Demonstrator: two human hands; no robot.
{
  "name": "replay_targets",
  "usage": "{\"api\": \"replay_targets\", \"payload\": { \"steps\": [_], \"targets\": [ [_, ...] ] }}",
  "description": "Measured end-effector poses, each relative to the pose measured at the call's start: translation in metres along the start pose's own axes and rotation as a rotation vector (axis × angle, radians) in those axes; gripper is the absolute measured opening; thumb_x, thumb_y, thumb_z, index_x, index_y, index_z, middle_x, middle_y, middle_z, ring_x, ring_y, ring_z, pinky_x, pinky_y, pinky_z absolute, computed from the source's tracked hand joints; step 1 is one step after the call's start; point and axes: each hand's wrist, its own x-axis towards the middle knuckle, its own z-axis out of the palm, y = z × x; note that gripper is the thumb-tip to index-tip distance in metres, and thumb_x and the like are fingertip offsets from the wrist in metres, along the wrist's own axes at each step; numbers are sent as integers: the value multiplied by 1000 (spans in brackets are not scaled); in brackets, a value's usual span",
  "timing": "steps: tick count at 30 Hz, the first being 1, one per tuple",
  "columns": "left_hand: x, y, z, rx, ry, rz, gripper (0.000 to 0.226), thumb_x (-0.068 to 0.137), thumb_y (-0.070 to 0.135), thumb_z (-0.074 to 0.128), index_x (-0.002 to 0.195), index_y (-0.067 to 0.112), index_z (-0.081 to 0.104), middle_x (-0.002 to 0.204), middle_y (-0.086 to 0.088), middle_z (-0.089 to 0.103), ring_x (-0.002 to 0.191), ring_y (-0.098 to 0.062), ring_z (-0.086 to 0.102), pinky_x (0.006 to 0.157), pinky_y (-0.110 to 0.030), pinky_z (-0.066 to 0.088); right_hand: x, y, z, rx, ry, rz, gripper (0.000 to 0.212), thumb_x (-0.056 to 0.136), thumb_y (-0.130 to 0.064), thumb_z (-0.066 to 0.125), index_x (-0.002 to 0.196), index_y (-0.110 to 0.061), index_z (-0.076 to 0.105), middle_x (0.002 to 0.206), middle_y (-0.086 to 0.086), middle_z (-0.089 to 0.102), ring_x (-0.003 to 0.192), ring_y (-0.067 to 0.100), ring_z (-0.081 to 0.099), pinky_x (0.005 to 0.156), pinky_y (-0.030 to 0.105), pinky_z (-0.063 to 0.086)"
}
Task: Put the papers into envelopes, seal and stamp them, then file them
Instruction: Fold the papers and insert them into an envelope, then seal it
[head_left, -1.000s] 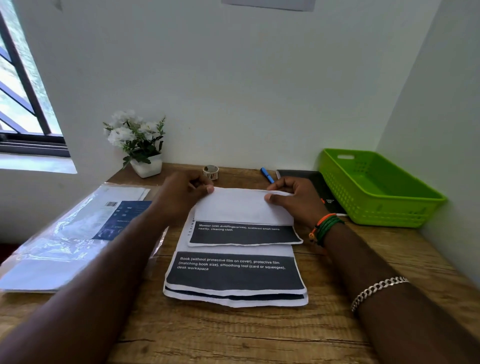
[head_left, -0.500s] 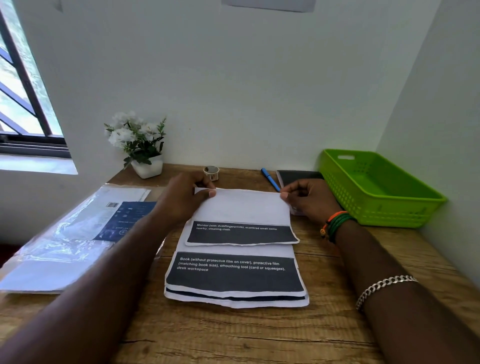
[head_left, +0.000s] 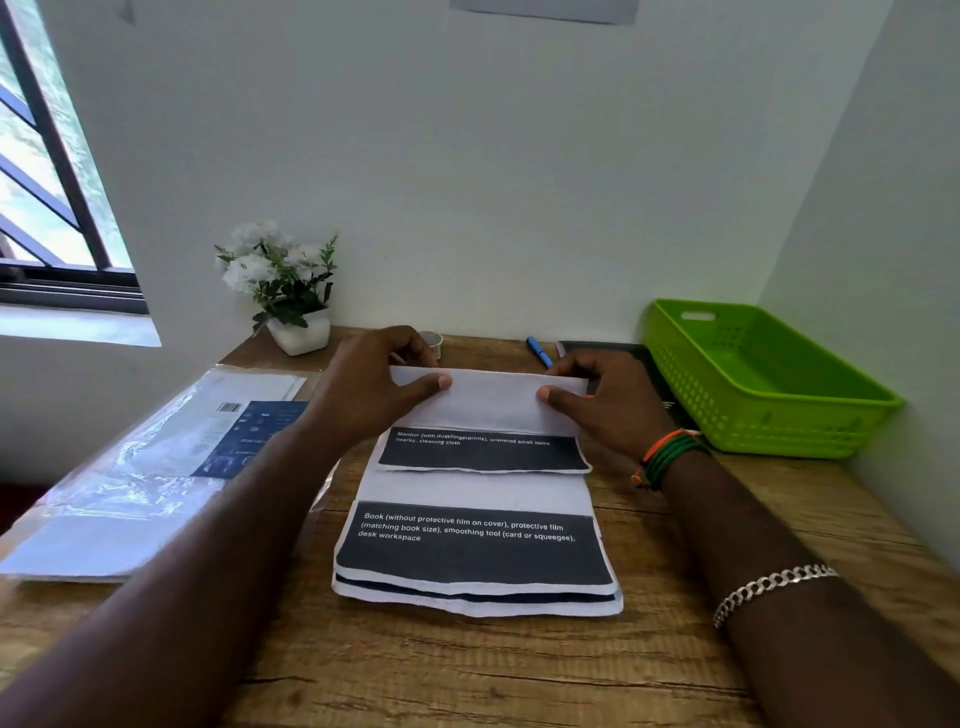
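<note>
A stack of white papers (head_left: 475, 558) with black printed bands lies in the middle of the wooden desk (head_left: 467, 670). On the stack's far end lies a folded top sheet (head_left: 488, 415). My left hand (head_left: 371, 387) pinches its far left corner and my right hand (head_left: 608, 397) pinches its far right corner, thumbs on top. A clear plastic pack of envelopes (head_left: 150, 467) lies flat to the left. A small roll of tape (head_left: 432, 343) sits behind my left hand, partly hidden.
A green plastic basket (head_left: 753, 379) stands at the right against the wall. A blue pen (head_left: 540, 352) and a dark notebook (head_left: 613, 351) lie at the back. A white flower pot (head_left: 291, 291) stands at the back left by the window.
My right hand moved back onto the sheet's far right corner after drawing off to the right. The sheet's far edge is now lifted and held by both hands.
</note>
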Motion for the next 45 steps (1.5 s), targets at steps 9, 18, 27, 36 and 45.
{"api": "replay_targets", "payload": {
  "steps": [9,18,27,36,45],
  "targets": [
    [-5,9,3,0,-120,82,16,77,20,81,81,32,71,81,16,72,81,-3,68,75,-35,60,-8,-14,3,-115,-110,-169,11,72,-12,78,72,-21,72,66,-12,64,67,3,59,65,8,38],
    [-7,2,11,132,-421,-5,28,74,53,85,89,32,73,96,19,70,93,6,61,77,-17,48,-7,-2,7,-245,-342,-113,11,70,-25,78,77,-29,71,73,-6,68,72,9,65,68,23,47],
    [-7,5,17,187,-451,-52,30,76,62,79,86,35,68,100,20,62,98,-2,57,85,-30,50,-8,-4,20,-338,-318,-113,33,82,-52,72,107,-32,71,108,-15,66,82,7,59,81,32,51],
    [-10,27,49,396,-485,106,54,97,58,53,143,30,56,139,5,52,130,-17,49,109,-39,41,-6,-11,32,-540,-344,-88,38,90,-53,62,122,-33,65,124,-11,61,98,8,54,95,32,48],
    [-2,16,30,374,-351,-193,20,94,34,66,109,25,77,115,2,74,100,-18,68,88,-36,57,-11,-21,35,-651,-373,-89,37,98,-44,48,131,-32,60,134,-9,54,125,17,50,104,39,44]
  ]
}}
